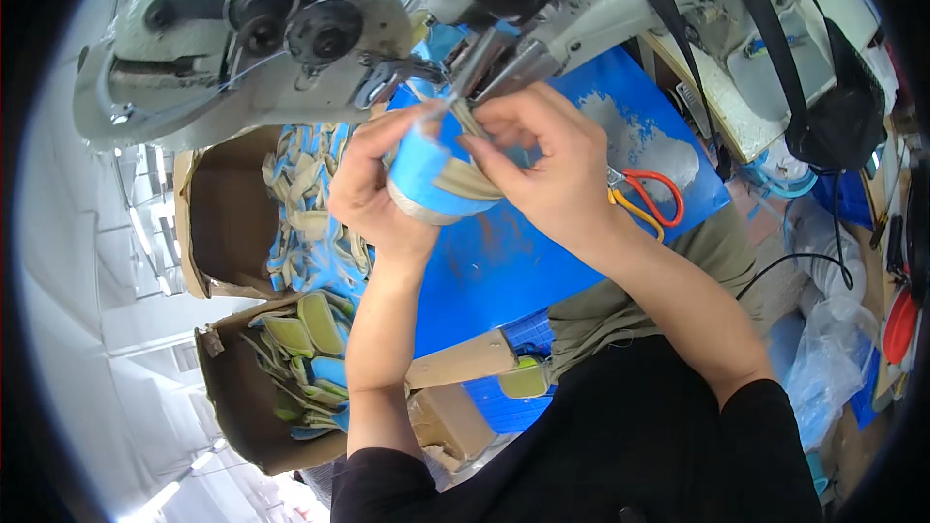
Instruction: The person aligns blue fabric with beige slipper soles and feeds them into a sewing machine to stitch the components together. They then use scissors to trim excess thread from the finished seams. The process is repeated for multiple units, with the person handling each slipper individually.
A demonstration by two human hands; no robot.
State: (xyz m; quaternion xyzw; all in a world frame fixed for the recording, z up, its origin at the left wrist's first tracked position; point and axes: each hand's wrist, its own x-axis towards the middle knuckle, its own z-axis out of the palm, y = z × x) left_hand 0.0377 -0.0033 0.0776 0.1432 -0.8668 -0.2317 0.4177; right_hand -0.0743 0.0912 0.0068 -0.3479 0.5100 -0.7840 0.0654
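Note:
A curved fabric piece (418,172), blue with a khaki band and a pale lower edge, is held up between both hands below the sewing machine head (262,48). My left hand (366,182) grips its left side, with the thumb and fingertips partly hidden behind the fabric. My right hand (557,150) pinches the khaki end on the right, close to the metal parts of the machine. Part of the fabric's upper end is blurred and overlaps those parts.
Scissors (663,196) with red and yellow handles lie right of my right hand on the blue work surface (504,261). At left, a cardboard box (199,218) stands beside heaped blue-and-khaki strips (308,203). A lower box (228,387) holds several green-and-khaki pieces.

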